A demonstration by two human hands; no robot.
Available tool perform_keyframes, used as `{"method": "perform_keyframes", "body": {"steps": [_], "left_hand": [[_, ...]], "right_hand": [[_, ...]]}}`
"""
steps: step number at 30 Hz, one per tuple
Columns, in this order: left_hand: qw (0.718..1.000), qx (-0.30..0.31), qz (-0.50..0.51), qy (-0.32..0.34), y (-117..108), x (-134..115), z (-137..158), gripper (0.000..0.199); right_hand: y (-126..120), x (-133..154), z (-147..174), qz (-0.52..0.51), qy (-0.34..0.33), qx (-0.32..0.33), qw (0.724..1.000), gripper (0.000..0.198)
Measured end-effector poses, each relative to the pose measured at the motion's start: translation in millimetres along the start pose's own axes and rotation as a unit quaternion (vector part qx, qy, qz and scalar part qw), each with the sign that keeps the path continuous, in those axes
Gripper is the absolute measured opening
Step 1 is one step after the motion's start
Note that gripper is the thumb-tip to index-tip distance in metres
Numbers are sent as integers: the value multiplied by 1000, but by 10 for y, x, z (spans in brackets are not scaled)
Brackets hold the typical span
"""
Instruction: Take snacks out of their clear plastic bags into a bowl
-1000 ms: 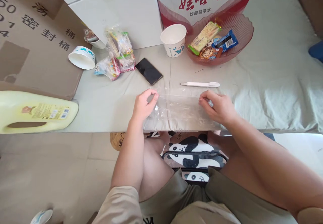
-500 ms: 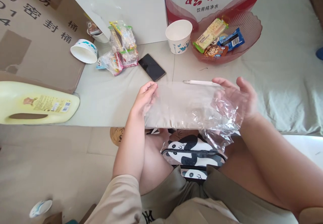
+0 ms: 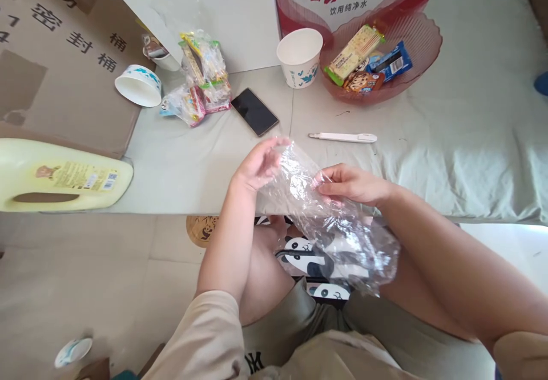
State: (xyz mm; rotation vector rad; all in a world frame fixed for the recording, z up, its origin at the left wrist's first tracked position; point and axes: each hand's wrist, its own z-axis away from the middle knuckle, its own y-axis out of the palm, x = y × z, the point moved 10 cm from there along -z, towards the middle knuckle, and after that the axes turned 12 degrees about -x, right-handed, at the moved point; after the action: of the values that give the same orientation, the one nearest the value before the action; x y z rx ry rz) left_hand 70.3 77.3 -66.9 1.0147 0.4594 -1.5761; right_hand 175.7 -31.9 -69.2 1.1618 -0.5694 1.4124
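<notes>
A crumpled clear plastic bag hangs between my hands, slanting down over my lap. My left hand has its fingers curled on the bag's upper left end. My right hand pinches the bag further along its upper side. Just beyond the hands, a white utility knife lies on the cloth-covered surface. A black phone lies past my left hand.
Behind stand a white paper cup and a pink bowl with wrapped snacks. Left are more snack packs, a tipped paper bowl, a cardboard box and a yellow jug. Another paper cup lies on the floor.
My right hand has moved left toward my left hand and closed on the bag. The bag, stretched out flat before, is now gathered and crumpled. The knife shows uncovered.
</notes>
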Motion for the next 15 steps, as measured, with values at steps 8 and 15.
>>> {"method": "perform_keyframes", "body": {"steps": [8, 15], "left_hand": [[995, 85, 36, 45, 270, 1, 85, 69], [991, 22, -123, 56, 185, 157, -27, 26]], "right_hand": [[-421, 172, -108, -84, -112, -228, 964, 30], [-625, 230, -39, -65, -165, -317, 931, 48]]}}
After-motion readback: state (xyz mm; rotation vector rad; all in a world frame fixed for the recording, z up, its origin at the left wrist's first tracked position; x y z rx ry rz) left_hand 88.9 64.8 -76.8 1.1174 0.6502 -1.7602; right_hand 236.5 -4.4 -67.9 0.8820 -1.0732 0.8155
